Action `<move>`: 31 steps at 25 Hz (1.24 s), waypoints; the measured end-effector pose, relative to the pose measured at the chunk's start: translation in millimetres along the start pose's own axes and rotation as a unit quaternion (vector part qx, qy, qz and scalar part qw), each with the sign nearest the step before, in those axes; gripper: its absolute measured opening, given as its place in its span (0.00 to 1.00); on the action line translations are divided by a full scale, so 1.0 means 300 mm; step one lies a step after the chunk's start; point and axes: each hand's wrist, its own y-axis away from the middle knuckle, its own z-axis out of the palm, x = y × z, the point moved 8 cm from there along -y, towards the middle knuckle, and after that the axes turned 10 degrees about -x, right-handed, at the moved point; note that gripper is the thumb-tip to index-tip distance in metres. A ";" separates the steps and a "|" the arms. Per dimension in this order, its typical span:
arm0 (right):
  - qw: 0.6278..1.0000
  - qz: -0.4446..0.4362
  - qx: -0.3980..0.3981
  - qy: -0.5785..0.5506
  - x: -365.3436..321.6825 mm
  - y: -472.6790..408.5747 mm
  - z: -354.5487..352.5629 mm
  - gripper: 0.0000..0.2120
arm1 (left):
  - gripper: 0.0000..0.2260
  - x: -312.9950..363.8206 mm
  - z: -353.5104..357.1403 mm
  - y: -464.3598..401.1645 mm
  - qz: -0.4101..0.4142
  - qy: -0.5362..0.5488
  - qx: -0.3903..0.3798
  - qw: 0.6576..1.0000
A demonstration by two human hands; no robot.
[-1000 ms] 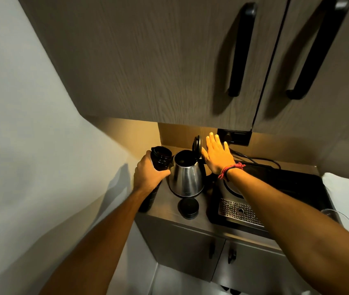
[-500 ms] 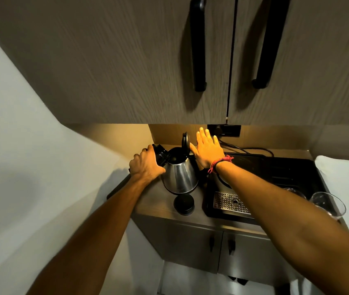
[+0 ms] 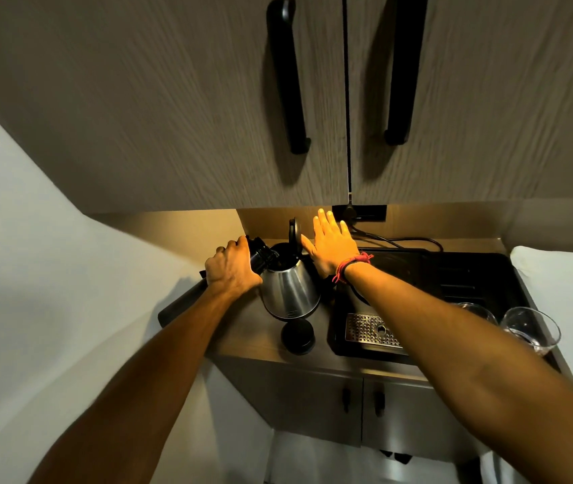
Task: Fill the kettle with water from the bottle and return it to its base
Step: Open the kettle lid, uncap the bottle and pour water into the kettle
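Observation:
A steel kettle [image 3: 290,289] stands on the counter with its black lid [image 3: 294,231] flipped up. My left hand [image 3: 232,270] grips a black bottle [image 3: 180,303] that is tilted steeply, its mouth [image 3: 264,255] at the kettle's opening. My right hand [image 3: 332,248] is flat and spread against the kettle's right side, by the lid and handle, fingers pointing up. A red cord is tied round that wrist. Whether water flows cannot be seen.
A round black cap [image 3: 298,336] lies on the counter [image 3: 313,358] in front of the kettle. A black tray with a metal drip grate [image 3: 370,331] sits to the right, two glasses [image 3: 529,330] beyond it. Wall cabinets [image 3: 208,117] hang low overhead. A socket and cable [image 3: 393,239] are behind.
My left hand has tipped the bottle from upright to a steep slant, bringing its mouth over the kettle's opening. My right hand stays at the kettle. The view shifted right.

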 end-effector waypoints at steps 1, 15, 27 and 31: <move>1.000 -0.001 0.001 0.001 0.002 -0.003 -0.001 0.36 | 0.34 0.002 -0.001 0.000 0.000 -0.003 -0.002 1.000; 1.000 -0.001 0.000 0.010 0.010 -0.018 0.001 0.36 | 0.33 0.008 -0.016 0.016 -0.003 -0.027 -0.017 0.999; 1.000 -0.002 -0.006 0.007 0.004 -0.008 -0.002 0.35 | 0.32 0.006 -0.034 0.019 -0.006 -0.030 -0.008 1.000; 1.000 -0.002 -0.005 0.015 0.001 -0.005 -0.005 0.35 | 0.33 0.007 -0.026 0.013 -0.004 -0.022 -0.004 1.000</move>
